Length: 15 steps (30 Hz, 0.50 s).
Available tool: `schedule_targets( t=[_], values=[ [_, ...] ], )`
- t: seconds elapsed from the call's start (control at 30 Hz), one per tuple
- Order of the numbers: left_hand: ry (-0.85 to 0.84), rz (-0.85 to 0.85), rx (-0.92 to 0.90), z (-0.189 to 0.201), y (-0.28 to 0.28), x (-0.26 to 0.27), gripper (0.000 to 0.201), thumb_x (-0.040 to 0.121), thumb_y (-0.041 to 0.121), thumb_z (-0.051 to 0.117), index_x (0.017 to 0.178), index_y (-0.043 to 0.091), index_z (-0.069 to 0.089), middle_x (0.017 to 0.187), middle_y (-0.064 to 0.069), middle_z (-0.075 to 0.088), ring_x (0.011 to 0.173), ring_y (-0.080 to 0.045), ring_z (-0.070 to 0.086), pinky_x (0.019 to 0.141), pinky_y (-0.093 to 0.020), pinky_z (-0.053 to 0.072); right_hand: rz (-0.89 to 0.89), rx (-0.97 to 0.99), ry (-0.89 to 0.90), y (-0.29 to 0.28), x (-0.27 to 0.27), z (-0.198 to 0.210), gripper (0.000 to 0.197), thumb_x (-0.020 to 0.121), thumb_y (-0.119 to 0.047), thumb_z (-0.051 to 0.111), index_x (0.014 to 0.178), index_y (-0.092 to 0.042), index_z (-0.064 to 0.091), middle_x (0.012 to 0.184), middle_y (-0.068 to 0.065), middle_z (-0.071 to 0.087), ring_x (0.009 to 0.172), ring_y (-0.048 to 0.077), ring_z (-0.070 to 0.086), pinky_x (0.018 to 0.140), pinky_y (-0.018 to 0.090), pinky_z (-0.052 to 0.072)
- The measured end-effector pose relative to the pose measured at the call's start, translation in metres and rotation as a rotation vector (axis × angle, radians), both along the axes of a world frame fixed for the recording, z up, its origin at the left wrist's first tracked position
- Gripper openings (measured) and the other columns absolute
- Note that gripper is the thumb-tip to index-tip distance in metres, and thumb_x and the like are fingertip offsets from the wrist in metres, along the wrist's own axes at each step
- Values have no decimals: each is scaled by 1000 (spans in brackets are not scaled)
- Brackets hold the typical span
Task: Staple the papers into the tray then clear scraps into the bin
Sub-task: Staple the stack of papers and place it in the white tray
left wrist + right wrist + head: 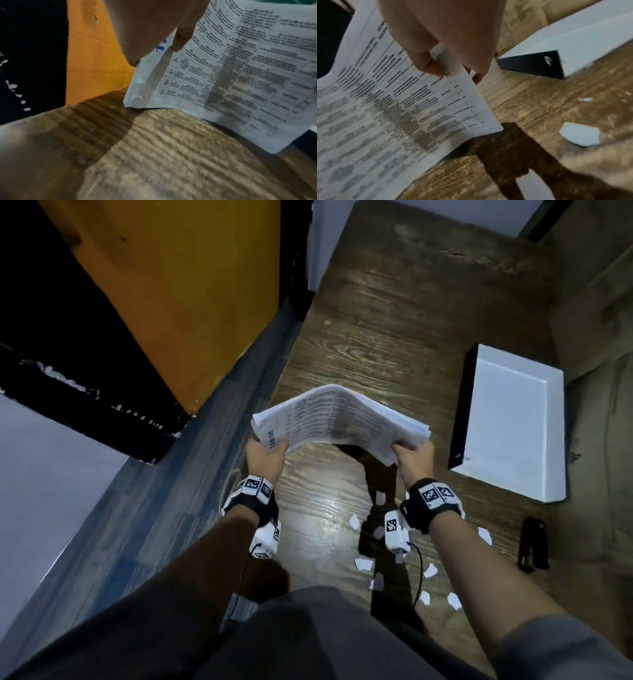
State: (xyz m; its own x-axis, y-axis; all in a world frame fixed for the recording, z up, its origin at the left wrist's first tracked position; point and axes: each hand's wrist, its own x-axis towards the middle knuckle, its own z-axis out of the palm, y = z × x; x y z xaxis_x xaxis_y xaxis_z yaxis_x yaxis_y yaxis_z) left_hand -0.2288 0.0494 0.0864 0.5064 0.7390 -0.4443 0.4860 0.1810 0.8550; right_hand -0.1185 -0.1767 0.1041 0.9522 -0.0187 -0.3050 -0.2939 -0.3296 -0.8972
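The print on the papers point(339, 419) is too blurred to read. The left hand point(265, 455) and right hand point(412, 458) each pinch one end, fingers point(428, 65) curled round the edge, holding the arched stack above the table point(394, 320), scraps point(363, 564) below, tray point(513, 422) to the right, stapler point(532, 542) near it

- We see the counter point(394, 337) as grained wood with a glossy sheen.
- Our papers point(339, 416) are thin, matt printed paper.
- The tray point(513, 419) looks smooth and white.
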Motion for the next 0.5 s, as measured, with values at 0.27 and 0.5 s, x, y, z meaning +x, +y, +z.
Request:
schedule_targets(
  t=[0.27,0.5],
  values=[
    [-147,-411,448,91,17,45,21,63,16,68,82,23,61,73,-1,68,66,-19,65,55,-24,54,56,-90,93,-48,36,6,41,78,10,66,117,1,56,98,11,63,89,22,59,56,3,46],
    [-35,-906,1098,177,3,91,32,65,32,64,95,26,58,86,-2,69,86,-29,66,74,-38,55,409,-246,-206,-27,43,69,95,65,-18,86,142,-24,29,145,1,40,131,14,39,108,32,32]
  ],
)
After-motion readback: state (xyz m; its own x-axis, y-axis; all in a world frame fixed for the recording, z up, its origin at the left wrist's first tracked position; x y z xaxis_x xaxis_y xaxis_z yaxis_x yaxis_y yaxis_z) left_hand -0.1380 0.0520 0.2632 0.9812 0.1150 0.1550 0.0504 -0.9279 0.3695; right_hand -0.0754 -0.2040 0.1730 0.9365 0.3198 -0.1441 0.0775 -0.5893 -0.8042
